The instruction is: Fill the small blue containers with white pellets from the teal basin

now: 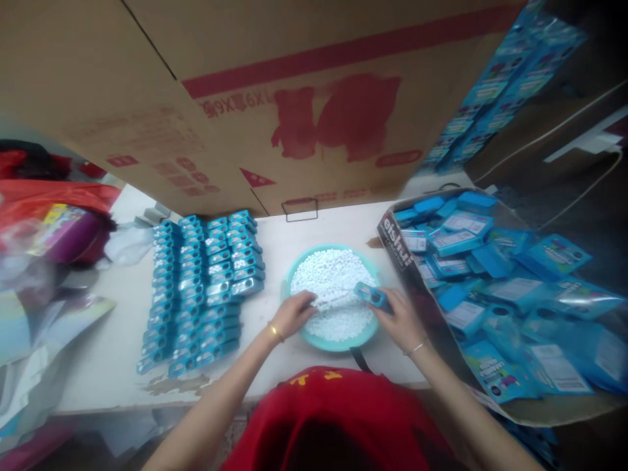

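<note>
While the head camera looks down over a red garment, the right hand (403, 320) pinches a small blue plastic dispenser case (371, 296) between thumb and fingers, holding it low over the near right edge of a round turquoise plastic bowl (294, 271). That bowl is heaped with small white round candy pellets (333, 275). Just left of the held case, the left hand (293, 314) rests in the pellets with its fingers curled into the heap; whether it encloses any pellets cannot be told, since the fingers are blurred and partly buried.

Well to the left of both hands, on the white tabletop (112, 360), lie four tidy rows of matching blue cases (201, 288), set side by side. Judging by that, a good many cases look finished and laid out. To the right of the grip, a clear plastic bag (490, 288) bulges with loose blue cases and printed blue packets, so a large share seems to remain; the bowl too is nearly full of pellets.

Beyond the bowl stand large brown cardboard cartons (304, 98) with red print. Farther left lie crumpled red and clear plastic bags (44, 216).
</note>
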A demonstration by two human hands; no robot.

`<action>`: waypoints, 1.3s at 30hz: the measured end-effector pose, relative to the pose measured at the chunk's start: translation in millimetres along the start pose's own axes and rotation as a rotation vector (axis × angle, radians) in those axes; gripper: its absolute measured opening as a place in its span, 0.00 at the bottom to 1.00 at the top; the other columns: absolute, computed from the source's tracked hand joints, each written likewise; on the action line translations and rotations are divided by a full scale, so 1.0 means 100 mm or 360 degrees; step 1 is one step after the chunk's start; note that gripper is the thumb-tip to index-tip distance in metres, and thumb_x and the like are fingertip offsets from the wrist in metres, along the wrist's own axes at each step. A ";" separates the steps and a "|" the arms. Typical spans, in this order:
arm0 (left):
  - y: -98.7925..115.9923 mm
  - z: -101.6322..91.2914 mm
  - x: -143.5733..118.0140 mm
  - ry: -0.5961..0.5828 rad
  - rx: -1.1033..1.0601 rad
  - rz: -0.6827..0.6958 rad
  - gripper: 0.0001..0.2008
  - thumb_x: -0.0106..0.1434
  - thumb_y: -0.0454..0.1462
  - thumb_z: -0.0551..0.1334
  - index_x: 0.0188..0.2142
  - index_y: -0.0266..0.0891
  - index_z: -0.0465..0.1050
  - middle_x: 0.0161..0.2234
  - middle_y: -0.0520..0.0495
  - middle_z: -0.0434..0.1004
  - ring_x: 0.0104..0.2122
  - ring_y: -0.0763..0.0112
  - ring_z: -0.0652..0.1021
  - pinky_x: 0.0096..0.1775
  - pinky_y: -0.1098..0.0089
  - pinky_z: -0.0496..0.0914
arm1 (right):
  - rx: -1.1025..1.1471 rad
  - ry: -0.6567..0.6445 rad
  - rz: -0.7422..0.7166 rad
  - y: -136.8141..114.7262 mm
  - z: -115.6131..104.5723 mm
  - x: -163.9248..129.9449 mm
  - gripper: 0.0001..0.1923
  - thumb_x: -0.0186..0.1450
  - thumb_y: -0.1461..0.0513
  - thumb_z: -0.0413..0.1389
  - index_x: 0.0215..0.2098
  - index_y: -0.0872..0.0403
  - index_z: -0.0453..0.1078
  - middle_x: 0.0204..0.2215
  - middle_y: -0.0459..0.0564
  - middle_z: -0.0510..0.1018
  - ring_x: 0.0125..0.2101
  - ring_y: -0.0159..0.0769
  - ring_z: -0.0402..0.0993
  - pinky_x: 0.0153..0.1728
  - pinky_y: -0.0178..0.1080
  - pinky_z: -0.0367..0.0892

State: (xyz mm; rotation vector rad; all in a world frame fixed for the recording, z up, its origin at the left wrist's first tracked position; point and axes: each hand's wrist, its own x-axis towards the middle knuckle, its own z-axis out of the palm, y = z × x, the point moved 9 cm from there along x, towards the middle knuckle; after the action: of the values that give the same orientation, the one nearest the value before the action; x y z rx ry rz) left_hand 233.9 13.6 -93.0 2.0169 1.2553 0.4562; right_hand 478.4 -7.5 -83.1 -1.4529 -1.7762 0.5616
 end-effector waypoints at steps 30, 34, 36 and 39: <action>-0.34 0.28 0.16 -0.0355 0.0735 -0.0456 0.08 0.65 0.34 0.53 0.41 0.38 0.69 0.41 0.42 0.73 0.44 0.61 0.73 0.46 0.63 0.68 | 0.0183 0.0142 0.0068 -0.04 -0.13 0.04 0.18 0.61 0.55 0.57 0.48 0.52 0.67 0.42 0.54 0.74 0.44 0.44 0.71 0.47 0.46 0.67; -0.39 0.87 0.42 -0.0306 0.0539 -0.0396 0.12 0.65 0.35 0.53 0.47 0.40 0.68 0.47 0.42 0.72 0.48 0.62 0.72 0.50 0.64 0.66 | 0.0232 0.0248 0.0221 0.10 -0.22 -0.01 0.19 0.60 0.53 0.58 0.46 0.53 0.68 0.41 0.54 0.75 0.43 0.44 0.72 0.46 0.46 0.67; -0.37 0.96 0.48 -0.0268 0.0450 -0.0374 0.13 0.65 0.35 0.53 0.48 0.40 0.67 0.49 0.43 0.72 0.49 0.64 0.72 0.52 0.65 0.66 | 0.0262 0.0258 0.0285 0.16 -0.22 -0.05 0.20 0.60 0.52 0.58 0.47 0.53 0.68 0.42 0.54 0.75 0.43 0.44 0.72 0.47 0.47 0.67; -0.38 0.82 0.43 -0.0232 0.0323 -0.0330 0.12 0.65 0.38 0.55 0.48 0.41 0.67 0.47 0.46 0.73 0.46 0.66 0.74 0.50 0.67 0.67 | 0.0274 0.0263 0.0325 0.19 -0.22 -0.10 0.21 0.59 0.52 0.58 0.46 0.53 0.68 0.42 0.54 0.75 0.42 0.44 0.72 0.46 0.47 0.67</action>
State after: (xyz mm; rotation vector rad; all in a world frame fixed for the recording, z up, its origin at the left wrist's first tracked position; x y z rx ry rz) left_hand 280.7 30.5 -179.9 2.0154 1.4473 0.0839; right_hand 508.0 -14.7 -86.2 -1.5228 -1.4261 0.6615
